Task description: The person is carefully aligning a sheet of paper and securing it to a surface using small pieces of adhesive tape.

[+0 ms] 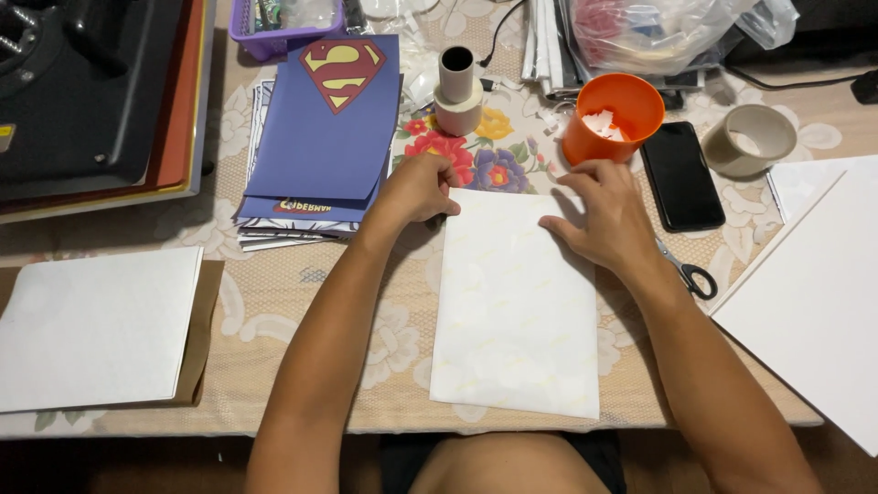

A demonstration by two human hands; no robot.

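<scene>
Head view: table [302, 293] with sheet [517, 302] at centre front. Left hand [416, 187] fisted on sheet's top-left corner, fingers curled, possibly pinching edge. Right hand [604, 215] flat on top-right, fingers together. Cup [611, 117], phone [681, 174], scissors [688, 273] right of sheet. Step: steadying, aligning sheet; next needs even pressure.

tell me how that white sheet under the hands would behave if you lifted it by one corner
The white sheet looks thin and lies flat on the tablecloth, so it would probably droop and bend rather than stay stiff. It seems very light; a push would likely slide it easily. The left hand and right hand press its top edge, perhaps to stop it shifting.
</scene>
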